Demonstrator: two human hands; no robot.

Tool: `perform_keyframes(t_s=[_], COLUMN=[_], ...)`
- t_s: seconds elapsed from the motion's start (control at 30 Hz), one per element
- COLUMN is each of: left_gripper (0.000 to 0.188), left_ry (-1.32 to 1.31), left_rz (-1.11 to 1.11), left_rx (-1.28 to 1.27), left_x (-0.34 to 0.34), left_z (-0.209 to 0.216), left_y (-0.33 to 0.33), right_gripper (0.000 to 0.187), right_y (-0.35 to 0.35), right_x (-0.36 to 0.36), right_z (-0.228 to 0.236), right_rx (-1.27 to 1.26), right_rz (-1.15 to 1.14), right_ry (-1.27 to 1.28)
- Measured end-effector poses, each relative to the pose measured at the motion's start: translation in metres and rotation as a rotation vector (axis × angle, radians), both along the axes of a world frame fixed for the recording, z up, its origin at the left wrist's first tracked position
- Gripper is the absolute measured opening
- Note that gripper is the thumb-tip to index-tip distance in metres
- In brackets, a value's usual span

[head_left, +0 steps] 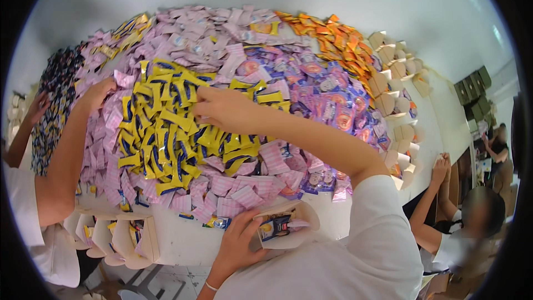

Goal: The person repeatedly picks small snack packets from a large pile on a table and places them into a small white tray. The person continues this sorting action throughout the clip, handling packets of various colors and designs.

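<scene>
My left hand (240, 240), with a thin white band at the wrist, is closed around the side of a small cream paper box (302, 234) near the table's front edge. Inside that box lie a dark blue packet (275, 226) and a pink packet (298, 224). My right hand (225, 109) is stretched over the heap of yellow and blue packets (166, 128). Its fingers are curled down at the heap's surface, and whatever they pinch is hidden. Pink striped packets (244, 195) lie around the yellow ones, between the heap and the box.
Purple packets (333, 100) and orange packets (338, 39) heap up on the right, dark packets (55, 89) far left. A co-worker's hand (101, 93) reaches in from the left. Partly filled boxes (125, 241) stand front left; more boxes (391, 78) line the right edge. A person (449, 233) sits right.
</scene>
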State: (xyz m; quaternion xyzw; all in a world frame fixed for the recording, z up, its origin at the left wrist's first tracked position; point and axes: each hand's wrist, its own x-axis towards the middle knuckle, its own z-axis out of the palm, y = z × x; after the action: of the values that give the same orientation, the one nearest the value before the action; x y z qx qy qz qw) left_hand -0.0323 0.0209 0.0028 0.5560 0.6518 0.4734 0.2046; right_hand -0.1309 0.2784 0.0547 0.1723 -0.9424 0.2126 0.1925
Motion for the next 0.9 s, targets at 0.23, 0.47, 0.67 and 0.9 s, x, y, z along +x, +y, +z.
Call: perform_keyframes(t_s=[0.23,0.47,0.67,0.9], left_gripper=[0.076,0.073,0.073,0.095], left_ry=[-0.007,-0.028,-0.047,0.05], left_rz=[0.017,0.051,0.022,0.041], left_rx=[0.003,-0.152,-0.089,0.01], left_x=[0.001,0.007,0.004,0.002], left_z=[-0.002,-0.015,-0.016,-0.008], left_y=[0.002,-0.001,-0.001,-0.002], right_gripper=[0.018,0.025,0.037,0.025], right_y=[0.041,0.212,0.323,0.307], right_x=[0.025,0.094,0.114,0.095], right_z=[0.036,0.031,-0.023,-0.021], right_rx=[-1.451,-0.337,-0.021,0.133], right_rz=[-0.256,-1.152,-0.83,-1.025], right_ry=[-0.054,-0.086,-0.624,-0.621])
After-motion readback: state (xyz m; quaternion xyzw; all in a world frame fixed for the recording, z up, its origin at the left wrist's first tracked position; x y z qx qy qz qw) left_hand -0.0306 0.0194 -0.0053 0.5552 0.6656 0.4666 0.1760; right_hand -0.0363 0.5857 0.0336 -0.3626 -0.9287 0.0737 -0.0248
